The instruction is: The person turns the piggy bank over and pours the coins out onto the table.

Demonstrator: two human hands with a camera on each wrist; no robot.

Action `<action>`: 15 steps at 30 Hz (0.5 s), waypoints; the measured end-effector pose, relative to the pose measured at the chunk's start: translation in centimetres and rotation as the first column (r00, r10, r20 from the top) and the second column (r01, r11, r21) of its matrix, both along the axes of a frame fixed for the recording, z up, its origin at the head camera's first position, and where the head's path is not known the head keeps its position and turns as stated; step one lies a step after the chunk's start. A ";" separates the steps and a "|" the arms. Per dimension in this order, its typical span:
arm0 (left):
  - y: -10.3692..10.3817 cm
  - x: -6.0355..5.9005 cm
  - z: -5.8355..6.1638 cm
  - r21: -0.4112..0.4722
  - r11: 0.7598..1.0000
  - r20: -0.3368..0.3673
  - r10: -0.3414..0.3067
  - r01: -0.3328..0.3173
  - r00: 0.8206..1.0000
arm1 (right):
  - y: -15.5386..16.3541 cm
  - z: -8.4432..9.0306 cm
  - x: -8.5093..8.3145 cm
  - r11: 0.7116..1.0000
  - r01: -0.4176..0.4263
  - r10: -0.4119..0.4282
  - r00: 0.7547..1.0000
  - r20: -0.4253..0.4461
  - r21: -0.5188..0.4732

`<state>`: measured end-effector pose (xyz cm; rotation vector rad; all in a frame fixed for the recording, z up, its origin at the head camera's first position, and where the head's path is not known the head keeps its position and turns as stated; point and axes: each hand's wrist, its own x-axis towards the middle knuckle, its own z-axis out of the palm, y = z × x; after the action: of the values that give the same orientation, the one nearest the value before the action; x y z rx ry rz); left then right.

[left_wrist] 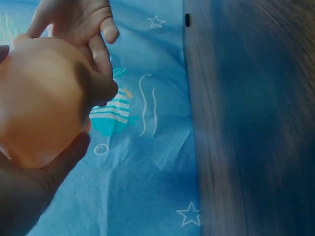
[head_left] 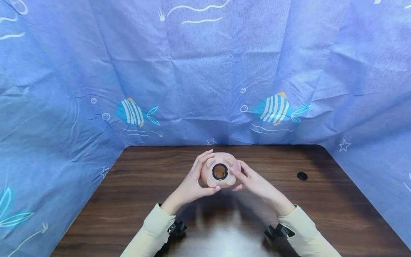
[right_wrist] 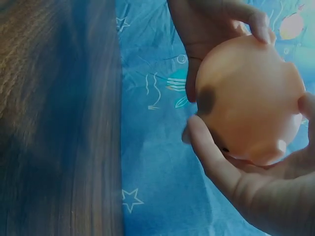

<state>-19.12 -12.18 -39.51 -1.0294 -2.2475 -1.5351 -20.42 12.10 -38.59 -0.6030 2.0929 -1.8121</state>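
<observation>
your left hand (head_left: 189, 187) and right hand (head_left: 253, 184) cup the piggy bank (head_left: 219, 171) between them above the table (head_left: 144, 185), fingers curled round its sides. its black-ringed hole (head_left: 220, 171) faces up at you, right fingertips nearest; the black cap (head_left: 302, 175) lies well apart, rightward.

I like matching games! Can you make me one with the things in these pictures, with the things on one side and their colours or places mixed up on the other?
Things:
1. piggy bank
2. small black cap
3. striped fish
4. table

Colours or places:
A. printed on the blue cloth behind the table
B. dark brown wood
C. peach pink, held between the left hand and the right hand
D. lying alone on the table's right side

Pairs: 1-C, 2-D, 3-A, 4-B
</observation>
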 end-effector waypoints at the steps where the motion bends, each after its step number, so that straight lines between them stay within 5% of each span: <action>1: -0.1 -0.3 -0.3 -0.003 1.000 0.011 -0.012 0.012 1.000 | 0.0 0.1 -0.1 1.000 0.019 -0.019 1.000 -0.023 0.005; 8: -0.4 -1.2 -1.1 -0.011 0.983 0.125 -0.179 0.182 0.976 | 0.5 0.5 -0.3 0.986 0.149 -0.125 0.960 -0.251 0.079; 11: -0.6 -1.3 -1.3 0.027 0.969 0.220 -0.244 0.244 0.945 | 0.7 0.5 -0.1 0.990 0.127 -0.100 0.942 -0.319 0.063; 15: -0.8 -1.4 -1.5 0.099 0.967 0.322 -0.252 0.233 0.913 | 0.5 0.3 0.3 0.990 0.085 -0.020 0.884 -0.467 0.117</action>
<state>-20.53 -12.98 -41.04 -1.1429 -2.3386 -2.0013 -20.15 12.62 -38.28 -1.0399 2.5337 -1.6548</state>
